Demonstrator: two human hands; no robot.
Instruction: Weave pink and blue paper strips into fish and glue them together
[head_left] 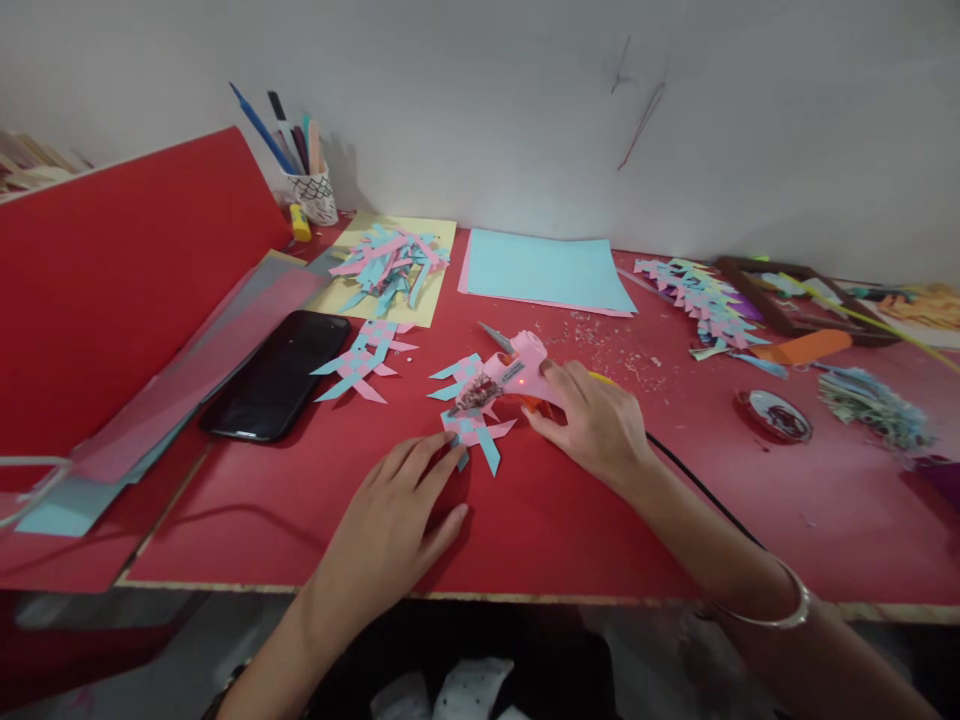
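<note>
My right hand (pixel 600 420) is wrapped round a pink hot glue gun (pixel 531 365) with a small lit light on its side. The gun's tip points down and left, over a woven pink-and-blue paper strip piece (pixel 472 425) on the red table. My left hand (pixel 409 490) lies with fingers stretched, its fingertips touching the near left edge of that piece. A second woven paper piece (pixel 367 360) rests to the left, beside a black phone (pixel 277 375). Behind the gun a pointed metal blade (pixel 495 335) sticks out; the gun hides the rest of it.
A pile of paper strips (pixel 394 265) sits on yellow paper (pixel 360 230). Blue sheets (pixel 551 265) lie by the wall, near a pen cup (pixel 315 195). At right are a woven paper chain (pixel 697 300), a brown frame (pixel 780 270) and a small dish (pixel 780 415). A black cord (pixel 705 490) trails right.
</note>
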